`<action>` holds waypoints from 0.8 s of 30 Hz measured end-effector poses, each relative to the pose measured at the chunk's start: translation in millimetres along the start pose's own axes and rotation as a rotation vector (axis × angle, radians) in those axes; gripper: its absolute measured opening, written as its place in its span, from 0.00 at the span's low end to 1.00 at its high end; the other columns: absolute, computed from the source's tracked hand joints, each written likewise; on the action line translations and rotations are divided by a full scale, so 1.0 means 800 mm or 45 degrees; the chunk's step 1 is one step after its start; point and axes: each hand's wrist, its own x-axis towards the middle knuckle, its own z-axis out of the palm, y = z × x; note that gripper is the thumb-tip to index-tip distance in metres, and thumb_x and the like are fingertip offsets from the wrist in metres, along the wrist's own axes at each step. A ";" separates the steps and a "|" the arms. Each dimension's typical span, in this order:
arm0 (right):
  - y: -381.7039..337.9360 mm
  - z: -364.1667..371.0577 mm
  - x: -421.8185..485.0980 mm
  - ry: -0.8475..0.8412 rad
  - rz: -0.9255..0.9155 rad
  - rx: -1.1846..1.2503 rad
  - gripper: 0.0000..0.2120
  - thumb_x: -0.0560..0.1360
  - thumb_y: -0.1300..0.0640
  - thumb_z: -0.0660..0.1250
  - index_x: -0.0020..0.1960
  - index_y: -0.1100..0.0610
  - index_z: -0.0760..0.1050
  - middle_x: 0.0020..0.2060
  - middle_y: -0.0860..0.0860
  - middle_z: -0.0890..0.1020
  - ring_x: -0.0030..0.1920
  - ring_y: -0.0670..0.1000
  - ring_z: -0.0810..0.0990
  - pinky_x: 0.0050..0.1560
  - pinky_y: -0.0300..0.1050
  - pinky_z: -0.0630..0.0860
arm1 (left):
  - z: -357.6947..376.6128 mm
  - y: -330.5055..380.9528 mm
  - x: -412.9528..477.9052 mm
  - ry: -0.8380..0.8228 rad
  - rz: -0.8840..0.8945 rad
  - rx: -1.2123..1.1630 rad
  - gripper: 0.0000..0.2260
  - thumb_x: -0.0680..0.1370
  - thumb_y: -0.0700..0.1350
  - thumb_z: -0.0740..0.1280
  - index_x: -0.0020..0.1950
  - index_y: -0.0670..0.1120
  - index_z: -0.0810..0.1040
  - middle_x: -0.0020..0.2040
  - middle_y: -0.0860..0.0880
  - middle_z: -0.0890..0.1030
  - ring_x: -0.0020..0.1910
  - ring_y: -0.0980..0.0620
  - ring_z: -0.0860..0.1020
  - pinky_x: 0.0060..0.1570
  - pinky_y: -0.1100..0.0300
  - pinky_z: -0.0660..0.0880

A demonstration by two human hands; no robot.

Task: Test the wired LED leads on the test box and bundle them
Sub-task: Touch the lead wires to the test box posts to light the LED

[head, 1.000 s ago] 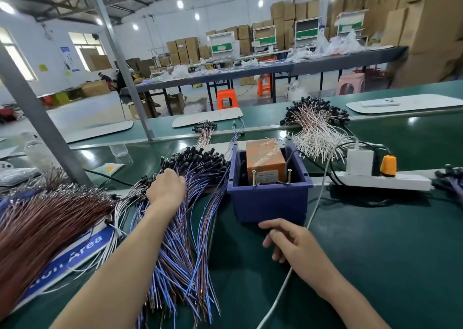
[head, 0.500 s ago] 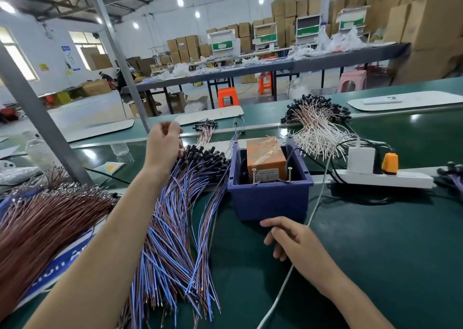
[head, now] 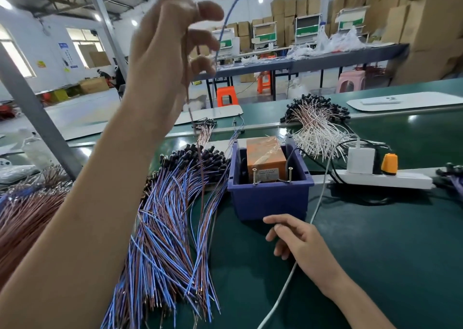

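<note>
Left hand (head: 172, 48): way up in front of my face, fingers curled round one single lead (head: 226, 18). It's blurry, so I can't tell exactly which fingers pinch it.
Lead: the blue wire runs up out of my fingers to the black LED end at the top edge, and the brown wire dangles straight down toward the pile. I hold it high, I reckon, so both tails slide clear of the tangle.
Right hand (head: 298, 238): resting on the desk (head: 375, 253) just in front of the box, fingers loosely bent, holding nothing, lying over a white cable (head: 318, 203). Parked there to catch the loose ends, I'd guess.
Test box (head: 270, 201): blue bin with an orange unit (head: 265, 153) inside and two screws (head: 254, 176) sticking up at the near rim. They look like the contacts, put up front for easy tapping.
Pile of leads (head: 170, 216): blue-and-brown, fanned out just left of the box, black heads away from me, bare tips my way. Short reach.
Other heaps: white-and-brown leads (head: 315, 128) behind the box, brown wires (head: 25, 216) far left. No idea which are tested.
Power strip (head: 390, 180): right of the box.
Progress: early in the cycle. This lead is not yet on the screws, nothing bundled in hand.
Risk: the dangling tail snagging neighbours.
</note>
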 end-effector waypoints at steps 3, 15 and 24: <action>-0.004 -0.004 -0.004 0.062 -0.086 0.067 0.17 0.83 0.60 0.61 0.55 0.42 0.84 0.49 0.49 0.86 0.44 0.49 0.84 0.44 0.38 0.78 | 0.016 -0.002 -0.002 0.071 -0.079 -0.103 0.09 0.82 0.41 0.57 0.45 0.46 0.73 0.46 0.48 0.85 0.44 0.52 0.81 0.43 0.56 0.77; -0.014 -0.013 -0.006 -0.278 0.154 0.552 0.18 0.75 0.43 0.67 0.47 0.58 0.82 0.45 0.57 0.83 0.38 0.55 0.81 0.38 0.46 0.78 | 0.088 -0.095 -0.058 0.069 -0.571 -0.066 0.10 0.87 0.46 0.55 0.47 0.47 0.69 0.29 0.55 0.71 0.22 0.58 0.63 0.20 0.65 0.61; -0.033 -0.036 -0.023 -0.788 0.260 0.866 0.28 0.79 0.34 0.61 0.53 0.59 0.82 0.42 0.55 0.85 0.38 0.52 0.85 0.41 0.43 0.81 | 0.129 -0.067 -0.065 -0.102 -0.158 -0.098 0.14 0.86 0.36 0.56 0.66 0.46 0.75 0.40 0.53 0.75 0.35 0.59 0.70 0.35 0.64 0.68</action>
